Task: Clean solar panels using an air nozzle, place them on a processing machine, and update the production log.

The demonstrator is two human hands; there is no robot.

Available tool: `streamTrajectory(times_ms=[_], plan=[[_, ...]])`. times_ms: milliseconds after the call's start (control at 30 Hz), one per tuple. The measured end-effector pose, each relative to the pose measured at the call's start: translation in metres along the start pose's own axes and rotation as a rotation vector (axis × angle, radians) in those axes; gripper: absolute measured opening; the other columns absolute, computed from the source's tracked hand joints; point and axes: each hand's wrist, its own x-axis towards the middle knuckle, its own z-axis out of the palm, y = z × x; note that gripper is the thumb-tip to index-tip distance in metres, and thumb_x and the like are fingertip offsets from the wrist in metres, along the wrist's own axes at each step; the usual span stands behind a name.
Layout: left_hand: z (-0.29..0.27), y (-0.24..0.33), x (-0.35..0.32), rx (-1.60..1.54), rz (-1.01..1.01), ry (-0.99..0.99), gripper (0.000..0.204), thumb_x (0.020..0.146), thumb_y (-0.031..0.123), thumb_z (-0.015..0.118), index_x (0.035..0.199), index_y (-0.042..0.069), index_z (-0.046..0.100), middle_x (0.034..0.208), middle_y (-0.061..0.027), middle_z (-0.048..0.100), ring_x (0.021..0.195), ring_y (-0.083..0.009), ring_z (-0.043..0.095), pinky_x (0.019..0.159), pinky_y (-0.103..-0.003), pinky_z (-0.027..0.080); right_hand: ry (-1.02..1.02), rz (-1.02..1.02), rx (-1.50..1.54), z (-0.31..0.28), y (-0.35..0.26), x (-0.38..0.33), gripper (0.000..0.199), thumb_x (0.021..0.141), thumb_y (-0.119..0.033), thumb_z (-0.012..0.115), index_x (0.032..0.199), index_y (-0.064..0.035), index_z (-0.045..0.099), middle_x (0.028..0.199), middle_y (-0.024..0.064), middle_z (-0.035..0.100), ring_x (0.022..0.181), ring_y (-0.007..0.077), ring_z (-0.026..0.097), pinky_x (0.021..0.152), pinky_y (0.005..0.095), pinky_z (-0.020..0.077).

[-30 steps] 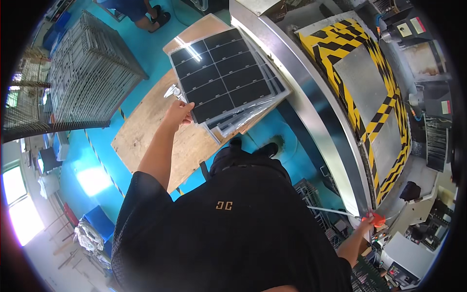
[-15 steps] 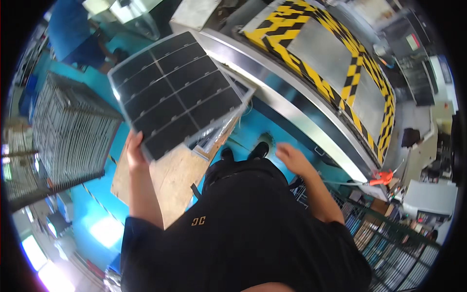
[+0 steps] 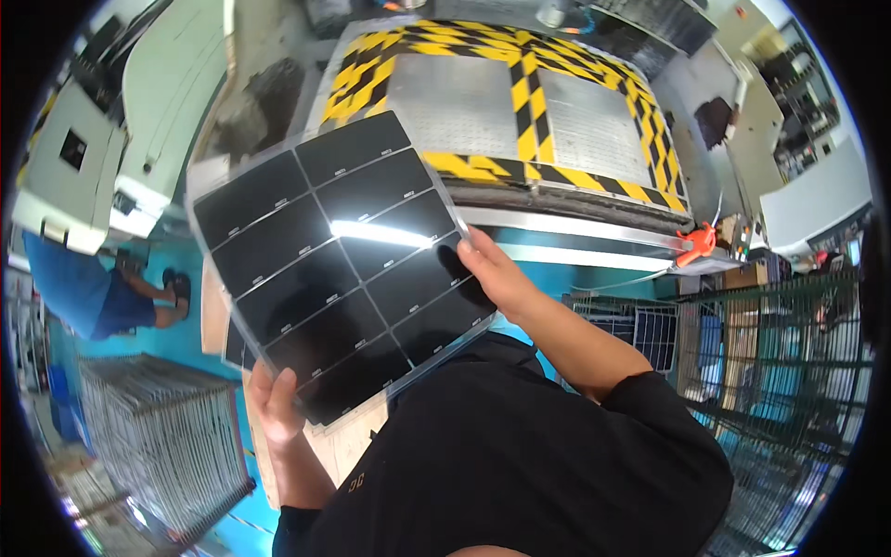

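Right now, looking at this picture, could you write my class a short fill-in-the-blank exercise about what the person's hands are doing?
1. Both hands hold one dark ____ made of glossy rectangular cells.
2. The left hand grips its ____ corner, nearest the body.
3. The right hand holds its ____ edge.
4. Beyond the panel lies a metal platform striped yellow and ____.

Missing words: panel; lower; right; black

I hold a flat, glossy black solar panel of rectangular cells (image 3: 339, 265) tilted before the yellow-and-black striped metal platform (image 3: 520, 111).
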Motion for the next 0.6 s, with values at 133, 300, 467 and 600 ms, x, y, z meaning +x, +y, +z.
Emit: streamTrajectory(times_ms=[133, 300, 467, 600], plan=[[0.037, 0.013, 0.048, -0.067, 0.092, -0.095, 0.041, 0.092, 0.016, 0.047, 0.124, -0.01, 0.05, 0.116, -0.0142, 0.06, 0.105, -0.02, 0.057, 0.092, -0.03, 0.042, -0.052, 0.016, 0.279, -0.052, -0.032, 0.001, 0.038, 0.097, -0.026, 0.055, 0.129, -0.0053, 0.052, 0.117, 0.004, 0.059, 0.111, 0.0145, 0.052, 0.098, 0.0304, 0.0388], [0.068, 0.015, 0.108, -0.132, 0.022, -0.046, 0.044, 0.095, 0.022, 0.045, 0.127, -0.007, 0.049, 0.119, -0.0152, 0.06, 0.107, -0.022, 0.059, 0.093, -0.032, 0.045, 0.234, -0.062, 0.291, -0.183, -0.076, 0.038, 0.027, 0.093, -0.023, 0.06, 0.114, -0.0069, 0.059, 0.104, 0.0009, 0.063, 0.1, 0.0129, 0.056, 0.091, 0.0294, 0.0435], [0.097, 0.004, 0.142, -0.193, 0.039, -0.072, 0.044, 0.094, 0.025, 0.046, 0.126, -0.005, 0.051, 0.115, -0.0146, 0.061, 0.101, -0.0224, 0.062, 0.087, -0.033, 0.05, 0.543, -0.191, 0.224, -0.403, -0.109, 0.073, 0.034, 0.096, -0.019, 0.055, 0.126, -0.0029, 0.054, 0.113, 0.0078, 0.064, 0.101, 0.0185, 0.061, 0.091, 0.0326, 0.0484], [0.105, -0.022, 0.159, -0.313, -0.105, 0.093, 0.043, 0.093, 0.027, 0.047, 0.124, -0.002, 0.053, 0.113, -0.0132, 0.062, 0.099, -0.0223, 0.063, 0.084, -0.033, 0.051, 0.686, -0.089, 0.176, -0.494, -0.104, 0.101, 0.041, 0.095, -0.018, 0.055, 0.131, 0.0009, 0.05, 0.119, 0.0115, 0.062, 0.104, 0.0198, 0.061, 0.091, 0.0315, 0.0481]])
